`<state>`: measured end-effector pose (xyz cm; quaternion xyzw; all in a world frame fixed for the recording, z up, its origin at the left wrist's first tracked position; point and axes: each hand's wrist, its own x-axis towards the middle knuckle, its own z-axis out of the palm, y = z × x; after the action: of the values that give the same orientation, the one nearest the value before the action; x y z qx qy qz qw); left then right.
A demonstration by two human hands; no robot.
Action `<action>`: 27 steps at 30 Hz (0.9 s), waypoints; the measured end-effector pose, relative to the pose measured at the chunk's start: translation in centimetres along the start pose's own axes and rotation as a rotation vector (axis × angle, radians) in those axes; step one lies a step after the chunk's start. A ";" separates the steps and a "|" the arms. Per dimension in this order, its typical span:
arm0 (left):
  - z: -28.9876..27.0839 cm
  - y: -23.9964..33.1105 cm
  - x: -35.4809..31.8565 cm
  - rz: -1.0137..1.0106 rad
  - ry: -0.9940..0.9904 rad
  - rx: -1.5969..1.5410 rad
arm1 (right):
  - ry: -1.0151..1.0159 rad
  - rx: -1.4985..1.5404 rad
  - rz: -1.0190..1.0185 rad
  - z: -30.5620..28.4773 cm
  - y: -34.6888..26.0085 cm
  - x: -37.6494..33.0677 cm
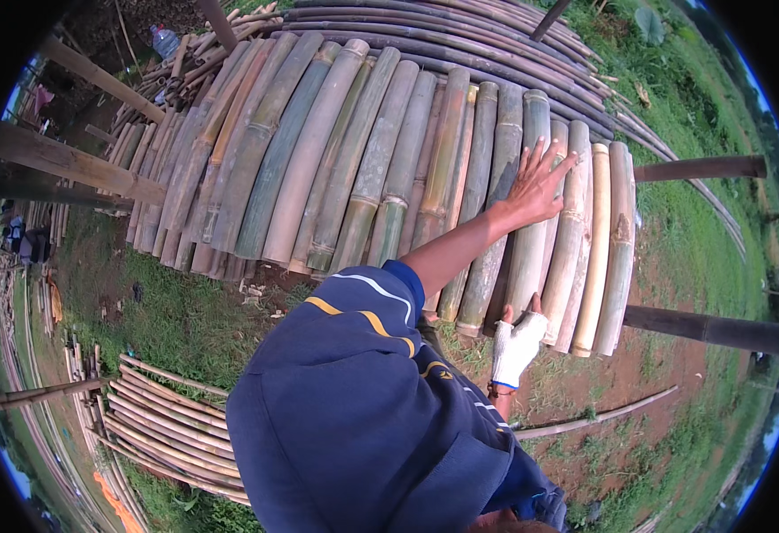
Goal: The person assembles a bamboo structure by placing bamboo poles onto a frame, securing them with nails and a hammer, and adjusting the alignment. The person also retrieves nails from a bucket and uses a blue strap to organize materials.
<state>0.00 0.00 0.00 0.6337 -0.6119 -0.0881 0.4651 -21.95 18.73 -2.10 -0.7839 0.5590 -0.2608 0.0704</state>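
Observation:
A row of cut bamboo pieces (385, 169), green, grey and tan, lies side by side on a raised rack. My bare left hand (536, 186) reaches across the right part of the row. Its fingers are spread over the upper surfaces of several pieces. Closer to me, my right hand (519, 342) wears a white glove with its fingertips showing. It is closed around the near end of a pale green bamboo piece (526, 258), with thumb and finger on either side of the end. The lower fingers are hidden.
Long dark bamboo poles (461, 49) are stacked beyond the row. Wooden posts (709, 330) and beams (79, 164) stick out at both sides. Slimmer poles (172, 435) lie at lower left, and a single pole (598, 419) rests on the ground at right.

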 end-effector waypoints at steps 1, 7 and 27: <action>-0.5 1.0 -0.7 -0.028 0.049 -0.124 | -0.023 -0.051 -0.002 -0.5 0.9 1.0; -13.1 -1.1 -16.3 -0.192 0.217 -0.135 | -0.045 -0.127 0.024 2.3 -0.1 0.2; -45.1 -4.4 -51.8 -0.821 1.201 0.314 | 0.111 -0.054 -0.079 3.5 -9.5 4.3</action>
<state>21.57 65.33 -1.81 0.8094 0.0282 0.1953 0.5531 -11.20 17.62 0.17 -0.7912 0.5376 -0.2914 0.0079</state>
